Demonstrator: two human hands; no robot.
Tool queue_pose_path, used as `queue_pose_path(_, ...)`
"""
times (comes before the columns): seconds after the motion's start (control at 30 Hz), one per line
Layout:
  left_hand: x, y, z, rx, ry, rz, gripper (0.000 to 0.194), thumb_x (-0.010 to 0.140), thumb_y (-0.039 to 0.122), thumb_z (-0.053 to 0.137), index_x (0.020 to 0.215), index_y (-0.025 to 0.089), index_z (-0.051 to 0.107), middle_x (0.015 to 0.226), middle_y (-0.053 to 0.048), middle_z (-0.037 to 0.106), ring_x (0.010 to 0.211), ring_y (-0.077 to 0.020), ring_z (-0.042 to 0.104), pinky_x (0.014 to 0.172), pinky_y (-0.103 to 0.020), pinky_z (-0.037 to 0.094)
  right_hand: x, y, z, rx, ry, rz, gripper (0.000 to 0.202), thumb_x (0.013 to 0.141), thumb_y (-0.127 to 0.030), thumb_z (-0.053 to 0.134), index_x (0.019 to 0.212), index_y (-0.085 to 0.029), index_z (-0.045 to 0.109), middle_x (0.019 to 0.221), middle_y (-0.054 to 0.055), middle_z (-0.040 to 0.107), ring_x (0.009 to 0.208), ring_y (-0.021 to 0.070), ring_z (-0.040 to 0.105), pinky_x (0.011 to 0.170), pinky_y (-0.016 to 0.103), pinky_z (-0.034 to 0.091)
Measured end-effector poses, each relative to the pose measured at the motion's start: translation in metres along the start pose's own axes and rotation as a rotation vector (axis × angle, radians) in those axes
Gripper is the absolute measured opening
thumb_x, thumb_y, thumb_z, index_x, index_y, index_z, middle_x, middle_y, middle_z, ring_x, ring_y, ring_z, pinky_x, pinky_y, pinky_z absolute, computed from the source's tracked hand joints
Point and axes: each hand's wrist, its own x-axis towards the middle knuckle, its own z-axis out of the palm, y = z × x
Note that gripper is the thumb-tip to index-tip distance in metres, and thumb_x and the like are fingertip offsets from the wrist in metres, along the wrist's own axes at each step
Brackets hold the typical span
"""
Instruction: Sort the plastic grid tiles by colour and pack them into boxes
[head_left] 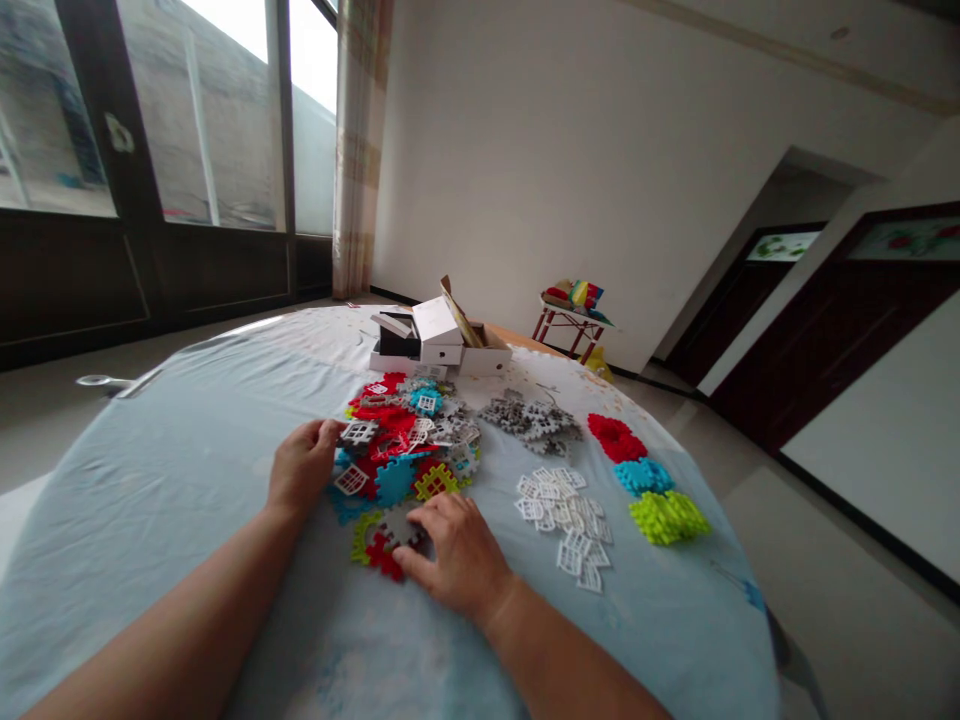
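A mixed heap of interlocking plastic building pieces point(395, 480) in red, blue, green and grey lies in front of me, with some white window inserts among them. At its left edge my left hand point(302, 467) pinches a grey piece with a white window in it point(358, 433). My right hand point(459, 548) is at the heap's near edge, thumb and fingers closed about a flat grey building piece point(400, 524). Beneath and beside that piece lie a red piece point(385, 556) and a green one point(361, 537). The right fingertips are partly hidden.
Sorted piles lie to the right: grey pieces point(532, 420), white window inserts point(564, 510), red pieces point(615, 437), blue pieces point(643, 476) and green pieces point(669, 517). Open white boxes point(439, 340) stand behind the heap. A pale blue cloth point(180, 470) covers the round table.
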Motion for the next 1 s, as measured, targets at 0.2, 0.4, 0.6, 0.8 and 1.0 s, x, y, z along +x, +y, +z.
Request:
queue_pose_path(0.2, 0.0, 0.005, -0.004, 0.034, -0.04, -0.035, 0.036, 0.076, 0.04, 0.04, 0.087, 0.018, 0.066, 0.08, -0.005, 0.068, 0.076, -0.0179, 0.061, 0.062, -0.023, 0.041, 0.001, 0.008, -0.004, 0.153, -0.048, -0.019, 0.046, 0.069, -0.023, 0.063, 0.114, -0.015, 0.056, 0.104, 0.008, 0.056, 0.099, 0.0163, 0.051, 0.091, 0.026, 0.039)
queue_pose_path(0.4, 0.0, 0.006, -0.004, 0.026, -0.039, -0.035, 0.036, 0.077, 0.04, 0.04, 0.088, 0.017, 0.066, 0.081, -0.005, 0.068, 0.078, -0.0179, 0.061, 0.064, -0.023, 0.041, -0.001, 0.013, -0.01, 0.121, -0.051, 0.007, 0.042, 0.07, -0.022, 0.063, 0.11, -0.016, 0.059, 0.101, 0.007, 0.058, 0.097, 0.0179, 0.052, 0.09, 0.03, 0.04)
queue_pose_path(0.6, -0.002, 0.008, -0.005, 0.038, -0.04, -0.046, 0.037, 0.077, 0.04, 0.04, 0.088, 0.017, 0.066, 0.082, -0.006, 0.068, 0.074, -0.0173, 0.06, 0.062, -0.023, 0.041, 0.001, 0.017, -0.034, 0.286, -0.106, 0.019, 0.04, 0.068, -0.02, 0.063, 0.108, -0.02, 0.06, 0.093, 0.003, 0.058, 0.08, 0.0124, 0.055, 0.076, 0.025, 0.046)
queue_pose_path(0.8, -0.002, 0.009, -0.005, 0.036, -0.045, -0.041, 0.035, 0.077, 0.039, 0.041, 0.088, 0.017, 0.066, 0.079, -0.005, 0.068, 0.074, -0.0173, 0.06, 0.062, -0.023, 0.041, 0.018, 0.069, -0.069, 0.52, -0.033, 0.198, 0.043, 0.068, -0.023, 0.064, 0.111, -0.019, 0.057, 0.098, 0.004, 0.057, 0.072, 0.0092, 0.057, 0.068, 0.024, 0.048)
queue_pose_path(1.0, 0.0, 0.006, -0.002, 0.051, -0.027, -0.03, 0.034, 0.078, 0.038, 0.04, 0.085, 0.018, 0.066, 0.082, -0.005, 0.068, 0.078, -0.0188, 0.06, 0.064, -0.024, 0.041, 0.056, 0.146, -0.086, 0.3, 0.248, 0.489, 0.038, 0.063, -0.019, 0.067, 0.1, -0.013, 0.062, 0.091, 0.007, 0.064, 0.072, 0.0135, 0.061, 0.071, 0.028, 0.049)
